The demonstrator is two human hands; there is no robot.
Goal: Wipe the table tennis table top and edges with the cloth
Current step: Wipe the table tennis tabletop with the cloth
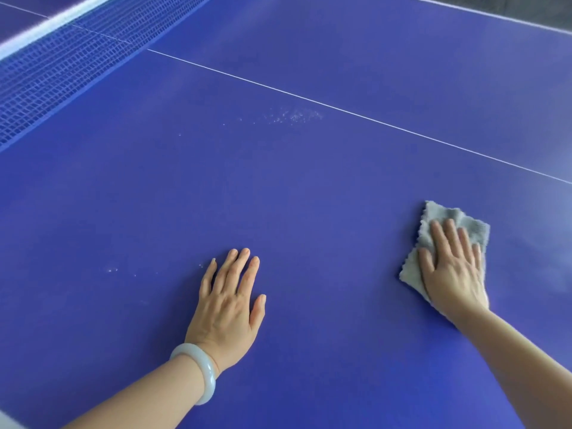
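A dark grey strip (510, 3) shows at the top right; floor or wall, unclear. A pale patch (7, 422) sits in the bottom-left corner.

No text, label, brand, number or sign can be read anywhere in view. The only marking is a thin white line (340, 110) painted across the blue table tennis desk top (278, 196), and it carries no writing.
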